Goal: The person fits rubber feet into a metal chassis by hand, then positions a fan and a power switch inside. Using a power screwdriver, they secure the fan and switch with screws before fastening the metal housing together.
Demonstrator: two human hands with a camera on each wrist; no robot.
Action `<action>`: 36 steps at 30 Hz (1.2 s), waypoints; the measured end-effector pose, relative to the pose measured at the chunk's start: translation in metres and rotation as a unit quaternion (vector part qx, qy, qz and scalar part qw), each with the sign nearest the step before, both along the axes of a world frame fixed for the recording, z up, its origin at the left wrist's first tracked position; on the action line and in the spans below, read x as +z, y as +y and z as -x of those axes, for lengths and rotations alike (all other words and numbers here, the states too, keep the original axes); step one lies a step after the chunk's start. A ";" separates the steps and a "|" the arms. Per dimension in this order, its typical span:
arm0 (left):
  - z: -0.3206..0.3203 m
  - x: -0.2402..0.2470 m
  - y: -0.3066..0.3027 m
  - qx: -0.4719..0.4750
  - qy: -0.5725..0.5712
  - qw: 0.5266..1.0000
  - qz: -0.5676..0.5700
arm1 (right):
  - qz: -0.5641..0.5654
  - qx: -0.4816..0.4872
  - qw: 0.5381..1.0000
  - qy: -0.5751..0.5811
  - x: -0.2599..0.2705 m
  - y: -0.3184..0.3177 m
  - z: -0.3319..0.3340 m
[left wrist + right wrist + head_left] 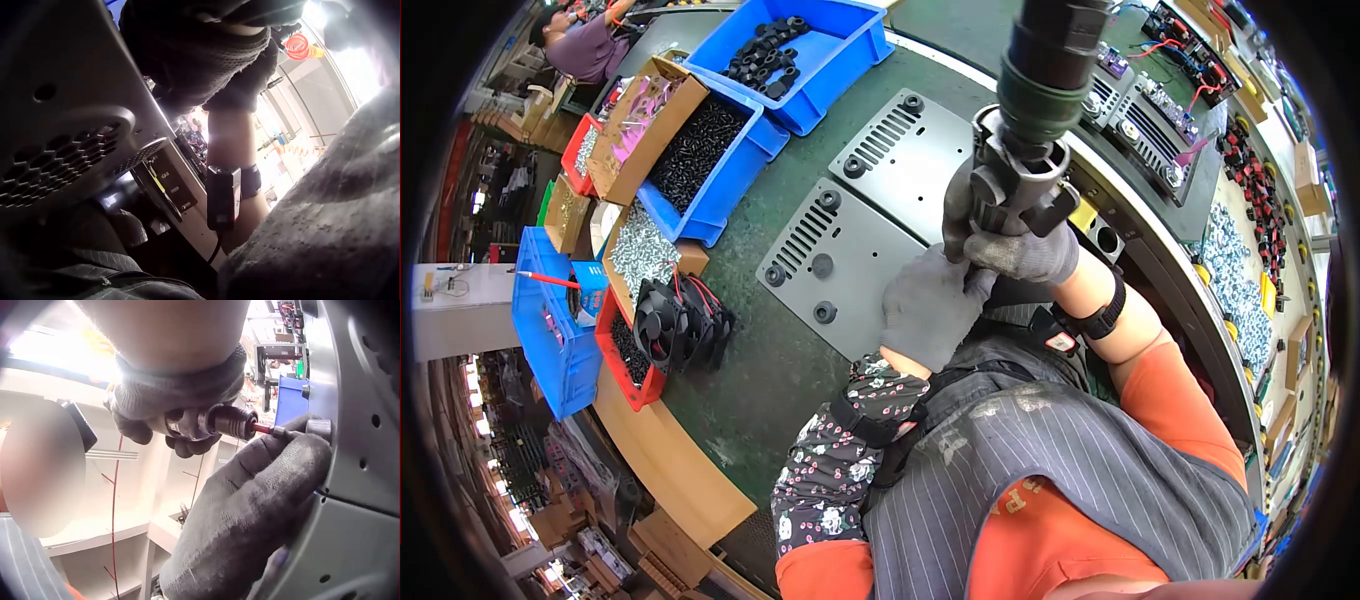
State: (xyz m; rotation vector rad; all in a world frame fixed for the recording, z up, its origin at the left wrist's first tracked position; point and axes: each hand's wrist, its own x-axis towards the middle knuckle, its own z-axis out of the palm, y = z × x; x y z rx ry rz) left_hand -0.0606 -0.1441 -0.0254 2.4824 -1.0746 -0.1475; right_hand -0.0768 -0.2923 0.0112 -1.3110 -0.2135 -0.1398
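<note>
In the head view my gloved right hand (1025,255) grips a power screwdriver (1040,70) close to my body. The right wrist view has its red-sleeved bit (262,428) pointing at a round rubber foot (319,428) on a grey metal panel. My gloved left hand (244,506) pinches around that foot and the bit's tip, hiding any screw there. Two slotted metal panels lie side by side: the near panel (860,265) under my left hand, the far panel (920,150) beyond it. Black feet sit at their corners.
Left on the green bench stand a blue bin of black feet (840,50), a blue bin of small black parts (745,160), a box of silver screws (640,245) and black fans (680,325). A conveyor edge (1190,300) runs along the right. Another person (585,45) is far left.
</note>
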 end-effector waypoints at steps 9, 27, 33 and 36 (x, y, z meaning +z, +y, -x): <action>-0.043 0.016 0.025 0.181 0.553 0.736 0.346 | -0.057 -0.056 0.995 -0.068 0.012 0.003 0.001; -0.007 0.003 0.086 0.111 0.724 0.454 0.508 | -0.226 -0.016 0.959 -0.169 0.046 0.054 0.002; -0.001 0.000 0.089 0.033 0.766 0.348 0.539 | -0.227 0.008 0.954 -0.195 0.043 0.072 -0.001; 0.001 -0.001 0.087 0.033 0.777 0.289 0.559 | -0.225 0.037 0.956 -0.187 0.042 0.073 0.004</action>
